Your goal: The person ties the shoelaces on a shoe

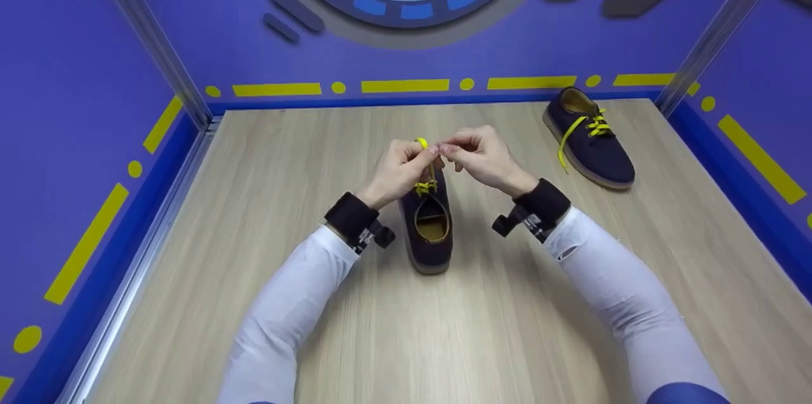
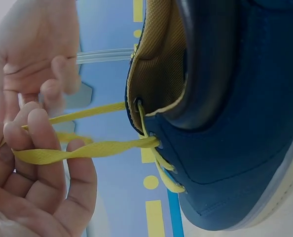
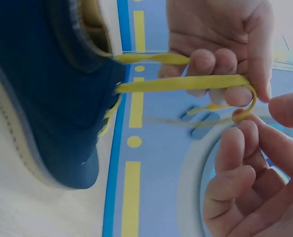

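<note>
A dark navy shoe (image 1: 434, 256) stands on the table with its toe pointing away and its heel nearest the person. Its yellow shoelace (image 2: 109, 148) runs up from the eyelets, pulled taut to both hands. Curled fingers of the left hand (image 1: 401, 166) hold lace above the shoe's front. The right hand (image 1: 487, 158) meets it, thumb and forefinger at the left fingertips. In the right wrist view, the lace bends in a small loop (image 3: 254, 101) at the right forefinger. The shoe's toe is partly hidden behind the hands in the head view.
A second navy shoe (image 1: 599, 147) with yellow laces stands at the table's back right, one lace end hanging over its side. Blue walls (image 1: 209, 23) with yellow marks enclose the wooden table (image 1: 285, 156). Both wrists wear black straps (image 1: 351, 219) with small cameras.
</note>
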`<state>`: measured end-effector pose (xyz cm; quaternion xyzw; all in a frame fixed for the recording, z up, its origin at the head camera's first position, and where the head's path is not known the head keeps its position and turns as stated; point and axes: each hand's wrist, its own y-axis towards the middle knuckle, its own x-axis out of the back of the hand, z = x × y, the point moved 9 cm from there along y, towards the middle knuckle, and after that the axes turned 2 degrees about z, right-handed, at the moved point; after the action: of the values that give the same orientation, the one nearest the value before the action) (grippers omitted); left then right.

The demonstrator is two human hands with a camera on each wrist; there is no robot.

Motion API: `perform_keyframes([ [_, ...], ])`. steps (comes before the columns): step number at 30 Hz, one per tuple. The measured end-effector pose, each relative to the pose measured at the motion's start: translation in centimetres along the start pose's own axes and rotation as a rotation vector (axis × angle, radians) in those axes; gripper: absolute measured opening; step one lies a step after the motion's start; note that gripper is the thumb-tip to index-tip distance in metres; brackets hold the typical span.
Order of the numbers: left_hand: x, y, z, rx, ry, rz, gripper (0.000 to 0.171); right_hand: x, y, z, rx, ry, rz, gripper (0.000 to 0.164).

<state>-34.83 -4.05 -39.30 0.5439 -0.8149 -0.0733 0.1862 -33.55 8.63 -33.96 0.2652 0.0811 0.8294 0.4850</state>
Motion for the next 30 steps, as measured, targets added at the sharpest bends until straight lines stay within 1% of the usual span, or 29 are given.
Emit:
perform_keyframes([
  [2,0.1,-0.1,0.0,0.004,0.005,-0.011,0.037,-0.2,-0.1,-0.4,-0.024,0.007,0.033,0.016],
  [4,0.2,-0.2,0.0,0.002,0.014,-0.021,0.039,-0.3,-0.3,-0.6,-0.028,-0.003,0.052,0.016],
  [8,0.5,-0.2,0.0,-0.011,0.067,-0.04,0.039,-0.3,-0.4,-0.7,-0.011,-0.031,0.043,0.012],
  [11,0.9,-0.2,-0.1,-0.017,0.157,-0.069,0.038,-0.2,-0.6,-0.8,-0.02,-0.047,0.026,0.009],
  [13,1.3,-0.2,-0.1,-0.016,0.227,-0.093,0.039,-0.2,-0.7,-1.0,-0.036,-0.052,0.031,0.008],
  [15,1.6,-0.2,-0.1,-0.016,0.296,-0.117,0.041,-0.5,-0.9,-1.3,-0.054,-0.054,0.053,0.008],
  [17,1.9,-0.2,-0.1,-0.022,0.342,-0.138,0.04,-0.8,-1.0,-1.4,-0.062,-0.054,0.085,0.008],
  [21,2.1,-0.2,-0.3,-0.044,0.366,-0.156,0.031,-1.6,-1.0,-1.8,-0.073,-0.029,0.136,0.009],
  [23,2.0,-0.2,-0.4,-0.054,0.353,-0.15,0.027,-1.8,-0.9,-2.6,-0.078,-0.005,0.144,0.009],
  [27,1.9,-0.3,-0.7,-0.064,0.353,-0.144,0.024,-2.1,-0.5,-4.7,-0.064,0.003,0.125,0.008],
  [30,1.8,-0.4,-0.9,-0.068,0.385,-0.158,0.023,-2.2,-0.2,-5.7,-0.045,-0.009,0.083,0.007],
])
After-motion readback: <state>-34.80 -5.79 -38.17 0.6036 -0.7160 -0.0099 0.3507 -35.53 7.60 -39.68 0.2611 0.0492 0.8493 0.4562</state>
